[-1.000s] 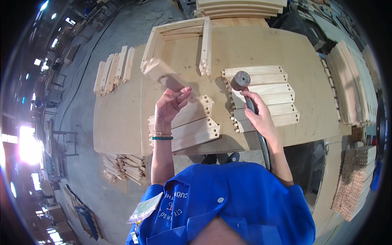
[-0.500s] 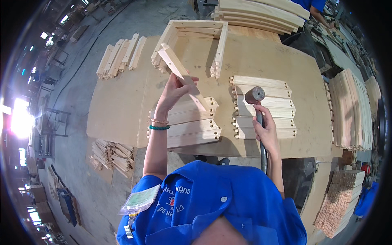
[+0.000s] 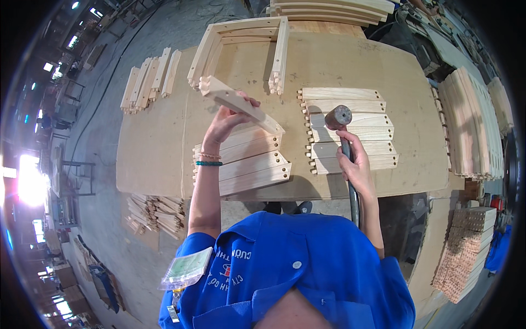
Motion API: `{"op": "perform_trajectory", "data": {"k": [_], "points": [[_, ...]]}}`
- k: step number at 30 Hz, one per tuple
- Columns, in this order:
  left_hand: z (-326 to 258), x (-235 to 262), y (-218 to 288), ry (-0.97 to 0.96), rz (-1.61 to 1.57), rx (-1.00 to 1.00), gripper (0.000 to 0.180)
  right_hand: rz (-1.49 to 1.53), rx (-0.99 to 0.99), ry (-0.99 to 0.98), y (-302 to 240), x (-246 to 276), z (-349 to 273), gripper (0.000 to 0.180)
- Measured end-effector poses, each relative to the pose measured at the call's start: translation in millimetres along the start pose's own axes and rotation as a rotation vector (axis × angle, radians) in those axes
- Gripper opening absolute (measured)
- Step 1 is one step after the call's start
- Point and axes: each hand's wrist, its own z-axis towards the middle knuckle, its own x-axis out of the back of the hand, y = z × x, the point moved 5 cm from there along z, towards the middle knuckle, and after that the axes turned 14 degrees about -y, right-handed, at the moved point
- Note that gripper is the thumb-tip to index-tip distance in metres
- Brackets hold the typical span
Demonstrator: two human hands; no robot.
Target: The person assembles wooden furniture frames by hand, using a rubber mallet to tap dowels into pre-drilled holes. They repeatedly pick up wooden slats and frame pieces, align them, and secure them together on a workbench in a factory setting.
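Observation:
My left hand (image 3: 221, 129) grips a pale wooden rail (image 3: 236, 103) with pegs at its far end. The rail slants above a row of similar wooden pieces (image 3: 249, 171), which have holes at their right ends. In my right hand (image 3: 357, 169) is a mallet (image 3: 338, 117) with a thick cylindrical head and dark handle, its fingers closed around the handle just below the head. The mallet is over a second row of wooden pieces (image 3: 359, 93), with pegs along their left ends. Beyond the rail, a three-sided wooden frame (image 3: 246, 23) rests on the table.
Several short rails (image 3: 149, 82) lie at the table's (image 3: 405, 170) far left. Curved boards (image 3: 329, 12) are stacked behind it. Tall wooden stacks (image 3: 466, 126) stand at the right, with another stack (image 3: 466, 255) lower down. Loose sticks (image 3: 156, 214) lie at the lower left.
The rail in my left hand has tilted from steep to flatter, its far end swinging left and lower. My right hand still holds the mallet over the right row. The whole view has shifted slightly.

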Motion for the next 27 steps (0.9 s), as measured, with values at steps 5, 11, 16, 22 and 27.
{"op": "perform_trajectory", "data": {"k": [5,11,16,22,27], "points": [[9,-18,1,0.044,0.119,-0.003,0.039,-0.004,-0.023,-0.018,1,-1,0,0.044],[13,-15,4,0.189,0.375,0.086,0.027,0.003,-0.001,-0.037,0,-9,1,0.042],[13,-18,2,0.416,0.656,0.239,0.031,-0.019,-0.051,-0.035,0,-9,1,0.042],[-8,0,-30,0.571,-0.104,-0.093,0.067,-0.017,0.028,-0.063,-3,-8,-1,0.043],[-26,6,-13,0.357,-0.096,-0.090,0.067,-0.027,0.027,-0.017,2,2,-4,0.044]]}}
